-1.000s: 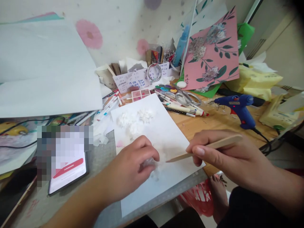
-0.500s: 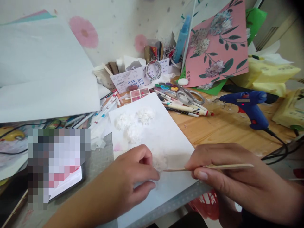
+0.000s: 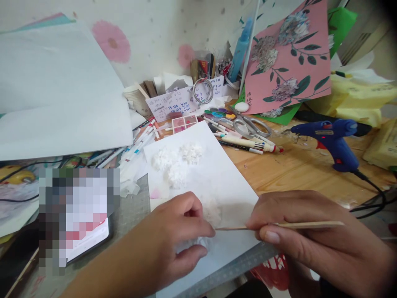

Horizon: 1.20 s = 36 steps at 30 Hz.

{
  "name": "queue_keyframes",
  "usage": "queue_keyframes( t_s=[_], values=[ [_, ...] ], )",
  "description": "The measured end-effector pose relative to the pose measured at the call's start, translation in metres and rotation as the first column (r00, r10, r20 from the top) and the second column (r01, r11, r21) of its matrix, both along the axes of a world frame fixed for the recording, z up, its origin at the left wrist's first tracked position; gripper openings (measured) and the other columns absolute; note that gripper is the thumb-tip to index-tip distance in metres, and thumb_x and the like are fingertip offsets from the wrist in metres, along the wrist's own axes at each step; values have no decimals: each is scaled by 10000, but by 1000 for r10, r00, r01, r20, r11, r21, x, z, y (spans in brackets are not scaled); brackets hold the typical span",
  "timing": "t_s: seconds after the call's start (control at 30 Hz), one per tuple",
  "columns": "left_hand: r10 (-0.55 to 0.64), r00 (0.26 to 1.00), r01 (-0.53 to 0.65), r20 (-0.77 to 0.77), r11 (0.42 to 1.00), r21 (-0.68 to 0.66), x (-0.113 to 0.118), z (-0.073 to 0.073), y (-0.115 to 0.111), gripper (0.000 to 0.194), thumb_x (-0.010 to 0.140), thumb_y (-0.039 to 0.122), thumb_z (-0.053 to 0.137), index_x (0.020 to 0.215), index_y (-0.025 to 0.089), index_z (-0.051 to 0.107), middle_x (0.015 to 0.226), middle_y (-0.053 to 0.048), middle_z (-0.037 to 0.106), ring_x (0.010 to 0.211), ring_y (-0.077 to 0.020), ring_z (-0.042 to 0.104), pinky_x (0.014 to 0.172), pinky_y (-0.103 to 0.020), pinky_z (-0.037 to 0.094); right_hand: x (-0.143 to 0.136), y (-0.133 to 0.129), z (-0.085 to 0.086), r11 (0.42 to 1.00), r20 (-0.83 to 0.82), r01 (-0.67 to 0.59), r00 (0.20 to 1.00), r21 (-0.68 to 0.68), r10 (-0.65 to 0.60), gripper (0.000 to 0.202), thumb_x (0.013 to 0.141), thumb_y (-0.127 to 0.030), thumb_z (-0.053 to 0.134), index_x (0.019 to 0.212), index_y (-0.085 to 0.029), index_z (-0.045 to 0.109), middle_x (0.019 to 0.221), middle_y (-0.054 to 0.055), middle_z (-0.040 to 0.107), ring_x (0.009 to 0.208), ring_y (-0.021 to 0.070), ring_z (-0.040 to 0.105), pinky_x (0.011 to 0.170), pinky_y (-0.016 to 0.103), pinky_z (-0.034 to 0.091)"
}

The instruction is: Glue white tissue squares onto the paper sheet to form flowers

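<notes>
On the sheet of white paper (image 3: pixel 229 178) my left hand (image 3: pixel 182 231) rests with curled fingers, its thumb apart from the forefinger. Pale crinkled material (image 3: pixel 203 242) shows in that gap; whether it is gripped I cannot see. My right hand (image 3: pixel 297 236) pinches a thin wooden stick (image 3: pixel 310 225) between thumb and fingers, held nearly level. The stick's narrow tip meets the left fingertips. Just beyond them lies a pale, fluffy clump (image 3: pixel 212 211), partly covered by the left hand. Farther up the sheet sit white ruffled flower-like clusters (image 3: pixel 176 174).
A blue glue gun (image 3: pixel 335 138) with a cord stands at the right. Scissors (image 3: pixel 248 126), pens (image 3: pixel 245 142) and a paint palette (image 3: pixel 184 123) lie behind the sheet. A phone (image 3: pixel 93 240), partly blurred out, is at the left. Pink flower artwork (image 3: pixel 288 62) leans behind.
The view has shifted slightly, so most things sit a little farther right. Pale material between my left thumb and forefinger shows more. The stick stays in my right hand, its tip at the left fingers.
</notes>
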State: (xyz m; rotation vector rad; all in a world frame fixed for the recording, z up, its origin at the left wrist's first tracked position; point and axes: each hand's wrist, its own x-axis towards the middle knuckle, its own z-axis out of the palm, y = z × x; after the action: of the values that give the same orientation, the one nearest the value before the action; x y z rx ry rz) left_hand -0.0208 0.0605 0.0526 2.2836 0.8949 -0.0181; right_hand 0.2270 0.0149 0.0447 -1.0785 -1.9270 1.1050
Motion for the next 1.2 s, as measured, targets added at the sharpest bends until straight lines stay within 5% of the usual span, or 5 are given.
queue_keyframes(
  t_s=[0.5, 0.87, 1.2],
  values=[
    [-67, 998, 68, -11, 997, 29, -2, -3, -2, 233, 802, 161, 564, 965, 298, 658, 956, 10, 482, 834, -116, 521, 733, -246, 416, -7, 12, -5, 991, 43, 71, 996, 112, -76, 133, 886, -229, 565, 821, -183, 672, 688, -20, 652, 610, 81, 587, 554, 163, 422],
    [-83, 996, 83, 37, 996, 15, -3, 2, -2, 245, 777, 126, 589, 957, 259, 689, 953, -2, 523, 881, -129, 532, 775, -233, 426, -6, 8, -2, 1000, -14, 16, 1000, 15, -15, 179, 895, -260, 552, 778, -181, 662, 665, -8, 631, 589, 94, 555, 528, 188, 396],
    [-54, 998, 53, 42, 998, 15, -4, 1, -2, 237, 763, 148, 629, 948, 270, 713, 948, -1, 539, 866, -133, 543, 769, -241, 435, -8, 15, -17, 976, -93, 122, 986, -179, -140, 255, 864, -381, 576, 761, -165, 667, 647, 16, 644, 613, 132, 551, 567, 243, 398]
  ],
)
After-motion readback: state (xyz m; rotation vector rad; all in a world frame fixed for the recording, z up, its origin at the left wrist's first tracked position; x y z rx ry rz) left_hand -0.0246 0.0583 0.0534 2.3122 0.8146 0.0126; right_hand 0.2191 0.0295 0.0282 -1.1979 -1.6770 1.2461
